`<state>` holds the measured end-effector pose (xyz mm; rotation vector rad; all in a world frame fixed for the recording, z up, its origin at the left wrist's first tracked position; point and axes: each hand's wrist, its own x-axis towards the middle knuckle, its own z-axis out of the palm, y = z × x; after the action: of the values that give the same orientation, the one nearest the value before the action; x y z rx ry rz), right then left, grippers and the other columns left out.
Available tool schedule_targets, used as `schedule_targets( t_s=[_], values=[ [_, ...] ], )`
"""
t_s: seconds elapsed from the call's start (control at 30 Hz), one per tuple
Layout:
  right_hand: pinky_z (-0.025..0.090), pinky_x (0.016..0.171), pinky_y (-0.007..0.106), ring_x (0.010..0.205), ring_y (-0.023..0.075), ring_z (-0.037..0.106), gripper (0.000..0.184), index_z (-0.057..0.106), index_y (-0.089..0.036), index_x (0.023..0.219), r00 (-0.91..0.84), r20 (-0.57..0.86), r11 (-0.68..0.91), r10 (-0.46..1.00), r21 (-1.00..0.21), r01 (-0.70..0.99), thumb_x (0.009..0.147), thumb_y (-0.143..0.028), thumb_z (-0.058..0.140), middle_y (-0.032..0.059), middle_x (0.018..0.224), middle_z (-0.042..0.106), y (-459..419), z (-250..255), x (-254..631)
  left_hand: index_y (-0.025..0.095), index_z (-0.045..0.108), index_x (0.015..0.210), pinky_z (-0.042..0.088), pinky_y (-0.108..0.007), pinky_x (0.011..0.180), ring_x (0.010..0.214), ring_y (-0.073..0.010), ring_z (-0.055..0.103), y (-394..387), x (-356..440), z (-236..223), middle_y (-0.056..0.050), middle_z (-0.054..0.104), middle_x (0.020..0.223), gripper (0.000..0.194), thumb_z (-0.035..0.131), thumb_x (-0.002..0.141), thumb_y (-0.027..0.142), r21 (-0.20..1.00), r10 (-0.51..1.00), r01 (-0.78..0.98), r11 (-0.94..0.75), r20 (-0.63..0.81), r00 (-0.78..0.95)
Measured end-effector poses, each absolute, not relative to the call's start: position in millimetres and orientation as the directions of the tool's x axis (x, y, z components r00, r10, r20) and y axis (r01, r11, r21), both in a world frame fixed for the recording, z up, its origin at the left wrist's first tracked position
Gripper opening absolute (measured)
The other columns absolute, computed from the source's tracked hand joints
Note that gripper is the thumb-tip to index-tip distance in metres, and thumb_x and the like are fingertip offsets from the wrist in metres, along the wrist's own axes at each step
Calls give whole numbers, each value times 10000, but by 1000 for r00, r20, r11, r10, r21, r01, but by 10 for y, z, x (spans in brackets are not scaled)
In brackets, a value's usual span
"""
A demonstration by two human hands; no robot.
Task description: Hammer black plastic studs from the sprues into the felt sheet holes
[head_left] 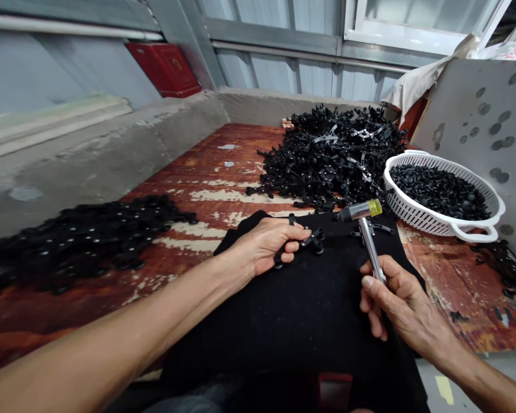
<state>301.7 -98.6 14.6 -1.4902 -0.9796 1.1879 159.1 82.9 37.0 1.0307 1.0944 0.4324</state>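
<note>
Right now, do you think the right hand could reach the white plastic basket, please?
Probably yes, though the right hand grips a hammer that it would likely set down first. Nothing solid seems to stand between it and the white plastic basket; only the black cloth lies there.

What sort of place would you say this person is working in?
Probably a small assembly workshop: a heap of black plastic parts on a worn bench, a white basket of black pieces, and a hammer in the right hand.

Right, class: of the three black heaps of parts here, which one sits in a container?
The small black parts in the white plastic basket; the large heap ahead and the spread at left lie directly on the red worktop.
</note>
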Motion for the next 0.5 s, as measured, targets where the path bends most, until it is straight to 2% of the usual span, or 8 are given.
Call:
schedule_targets(
  t_s=[0.1, 0.17, 0.2, 0.27, 0.3, 0.37, 0.43, 0.5],
  values=[
    [406, 377, 192, 440, 90, 517, 347, 495, -215, 1217, 234, -135, -205, 963, -929, 307, 969, -444, 413, -48, 666, 557, -995, 224, 3037, 118, 499, 586, 219, -109, 279, 332, -4, 327, 836, 1603, 379, 69, 427, 480, 233, 611, 733, -23, 851, 745, 202, 484, -522, 416],
    [553, 583, 271, 746, 171, 665, 413, 457, -220, 1358, 262, 33, -111, 964, -850, 515, 981, -374, 394, 49, 893, 655, -992, 253, 3063, 130, 476, 565, 209, -110, 276, 322, -3, 304, 837, 1613, 393, 79, 403, 454, 261, 606, 722, -32, 846, 742, 215, 488, -531, 409],
    [576, 732, 326, 944, 214, 666, 450, 422, -219, 1412, 244, 138, -42, 960, -792, 610, 977, -330, 394, 95, 1058, 661, -982, 252, 3080, 135, 466, 555, 205, -110, 275, 317, -3, 293, 835, 1619, 399, 82, 394, 441, 272, 601, 718, -36, 843, 738, 220, 491, -537, 409],
    [525, 938, 406, 1184, 262, 576, 523, 365, -217, 1471, 149, 295, 88, 944, -658, 748, 951, -244, 405, 125, 1287, 594, -942, 220, 3120, 139, 458, 543, 200, -111, 273, 311, -2, 279, 832, 1629, 404, 85, 384, 424, 280, 597, 711, -37, 839, 733, 225, 495, -542, 411],
    [510, 967, 426, 1205, 275, 564, 548, 360, -214, 1479, 94, 329, 132, 940, -602, 788, 934, -206, 410, 127, 1299, 592, -913, 196, 3138, 139, 461, 542, 197, -111, 271, 309, -2, 278, 832, 1633, 402, 84, 387, 421, 275, 597, 708, -34, 839, 733, 226, 495, -543, 410],
    [548, 903, 443, 1084, 291, 635, 573, 383, -187, 1472, 24, 330, 168, 944, -540, 825, 901, -143, 408, 136, 1146, 670, -855, 158, 3162, 139, 463, 537, 194, -111, 269, 305, -3, 280, 838, 1635, 389, 81, 393, 417, 267, 595, 698, -29, 840, 735, 225, 495, -542, 408],
    [581, 819, 441, 915, 286, 682, 573, 410, -137, 1452, 2, 312, 173, 950, -531, 829, 880, -106, 398, 125, 940, 708, -820, 162, 3164, 143, 459, 526, 190, -112, 266, 299, -4, 279, 851, 1629, 371, 81, 392, 408, 267, 594, 679, -30, 839, 731, 219, 499, -543, 413],
    [591, 776, 409, 832, 256, 681, 581, 364, -110, 1470, -11, 345, 201, 939, -521, 830, 890, -93, 381, 108, 873, 699, -822, 212, 3149, 148, 452, 514, 184, -114, 262, 292, -6, 279, 865, 1618, 356, 82, 388, 399, 273, 600, 660, -27, 836, 711, 200, 511, -542, 448]
  ],
)
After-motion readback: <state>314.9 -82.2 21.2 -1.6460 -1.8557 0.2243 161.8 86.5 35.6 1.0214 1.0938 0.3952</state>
